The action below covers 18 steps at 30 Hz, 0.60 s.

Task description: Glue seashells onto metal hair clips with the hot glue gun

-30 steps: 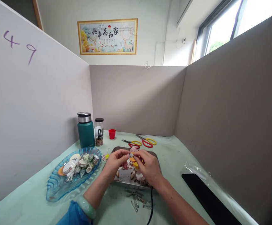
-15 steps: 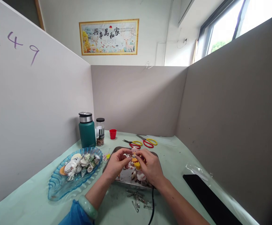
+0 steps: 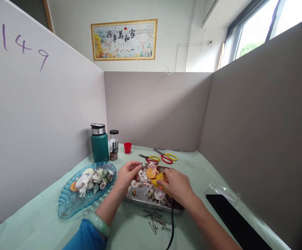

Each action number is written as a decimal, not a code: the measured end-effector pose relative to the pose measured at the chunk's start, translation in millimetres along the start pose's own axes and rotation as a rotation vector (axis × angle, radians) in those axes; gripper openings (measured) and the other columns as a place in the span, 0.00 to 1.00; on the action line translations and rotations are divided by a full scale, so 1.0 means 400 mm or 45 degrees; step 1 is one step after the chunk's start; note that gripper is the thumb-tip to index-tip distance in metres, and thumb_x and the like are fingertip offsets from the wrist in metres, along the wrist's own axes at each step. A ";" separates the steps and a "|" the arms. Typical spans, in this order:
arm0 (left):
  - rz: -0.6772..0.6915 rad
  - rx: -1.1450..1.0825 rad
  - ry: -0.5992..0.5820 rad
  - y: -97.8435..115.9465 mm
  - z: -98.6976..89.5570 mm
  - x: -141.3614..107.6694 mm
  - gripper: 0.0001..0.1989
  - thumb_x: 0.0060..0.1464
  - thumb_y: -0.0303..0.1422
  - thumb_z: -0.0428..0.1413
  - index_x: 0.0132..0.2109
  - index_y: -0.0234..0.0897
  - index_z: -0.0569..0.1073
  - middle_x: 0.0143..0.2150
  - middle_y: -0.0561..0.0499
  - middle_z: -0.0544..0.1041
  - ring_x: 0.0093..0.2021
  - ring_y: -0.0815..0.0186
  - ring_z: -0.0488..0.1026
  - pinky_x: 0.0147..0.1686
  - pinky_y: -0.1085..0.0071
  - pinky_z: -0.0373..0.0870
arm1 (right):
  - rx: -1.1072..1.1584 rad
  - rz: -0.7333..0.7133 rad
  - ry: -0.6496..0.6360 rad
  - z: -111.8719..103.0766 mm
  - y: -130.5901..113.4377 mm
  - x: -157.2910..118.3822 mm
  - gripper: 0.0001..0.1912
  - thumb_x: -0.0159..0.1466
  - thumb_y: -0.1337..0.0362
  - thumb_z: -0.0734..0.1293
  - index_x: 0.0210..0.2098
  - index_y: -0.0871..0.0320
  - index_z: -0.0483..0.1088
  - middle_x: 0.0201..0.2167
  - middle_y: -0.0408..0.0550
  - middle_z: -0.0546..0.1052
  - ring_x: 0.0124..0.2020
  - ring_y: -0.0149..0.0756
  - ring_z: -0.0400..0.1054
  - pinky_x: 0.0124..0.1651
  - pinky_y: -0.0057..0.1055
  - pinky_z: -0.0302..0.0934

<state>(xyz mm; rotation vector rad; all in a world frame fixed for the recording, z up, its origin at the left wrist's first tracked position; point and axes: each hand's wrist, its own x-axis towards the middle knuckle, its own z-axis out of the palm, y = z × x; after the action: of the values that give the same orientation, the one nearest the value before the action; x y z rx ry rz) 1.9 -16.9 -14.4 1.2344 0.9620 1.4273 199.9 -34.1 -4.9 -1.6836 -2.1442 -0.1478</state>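
My left hand (image 3: 128, 176) is over the left side of a metal tray (image 3: 140, 196), thumb and forefinger drawn together. Whatever sits between those fingertips is too small to name. On the tray's right side, my right hand (image 3: 178, 184) has its fingers and thumb around a yellow glue gun (image 3: 156, 180), partly hidden by the hand. Its black cord (image 3: 172, 222) runs down toward the near edge. Shells fill much of the tray, including an orange scallop shell (image 3: 151, 173), a pink-white shell (image 3: 159, 194) and several small white shells (image 3: 142, 176).
At left is a blue leaf-shaped dish (image 3: 65, 208) holding shells. Behind it stand a green bottle (image 3: 99, 147), a clear jar (image 3: 113, 146) and a red cup (image 3: 127, 148). Two scissors (image 3: 169, 158) lie beyond the tray, metal clips (image 3: 153, 222) before it, a black slab (image 3: 231, 218) rightward.
My hands, close together over the tray before, have moved apart. The right one has shifted onto the yellow glue gun; the left stays raised on the left. The view has shifted slightly.
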 end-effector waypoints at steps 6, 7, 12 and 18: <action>0.018 -0.021 0.077 -0.009 -0.011 0.012 0.20 0.39 0.37 0.64 0.38 0.31 0.68 0.19 0.58 0.69 0.14 0.76 0.62 0.16 0.78 0.59 | -0.193 0.118 -0.375 -0.009 -0.014 -0.019 0.21 0.51 0.56 0.69 0.42 0.60 0.70 0.38 0.57 0.77 0.42 0.51 0.71 0.38 0.38 0.59; 0.015 -0.032 0.081 -0.009 -0.011 0.012 0.21 0.38 0.37 0.65 0.38 0.31 0.68 0.18 0.59 0.68 0.14 0.76 0.62 0.15 0.78 0.59 | -0.202 0.111 -0.389 -0.007 -0.014 -0.019 0.19 0.53 0.59 0.68 0.42 0.61 0.70 0.37 0.58 0.77 0.41 0.52 0.71 0.38 0.38 0.59; -0.007 -0.079 0.127 0.000 -0.019 0.013 0.22 0.39 0.38 0.64 0.40 0.30 0.69 0.28 0.51 0.76 0.14 0.77 0.63 0.16 0.77 0.61 | 0.143 0.041 -0.188 0.000 0.009 -0.005 0.16 0.59 0.60 0.62 0.43 0.62 0.70 0.34 0.58 0.77 0.37 0.50 0.71 0.37 0.39 0.59; 0.015 -0.001 0.175 -0.006 -0.026 0.018 0.19 0.44 0.37 0.61 0.42 0.29 0.72 0.30 0.49 0.77 0.14 0.77 0.62 0.16 0.76 0.62 | 1.533 0.236 -0.028 0.022 0.000 0.000 0.27 0.56 0.53 0.65 0.51 0.60 0.62 0.20 0.38 0.66 0.18 0.30 0.59 0.22 0.27 0.55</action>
<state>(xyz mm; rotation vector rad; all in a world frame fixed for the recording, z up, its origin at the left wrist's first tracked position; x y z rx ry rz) -8.0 -8.9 -16.8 1.1548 1.0482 1.5369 197.6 -31.0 -12.9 -1.0782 -1.4719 1.0022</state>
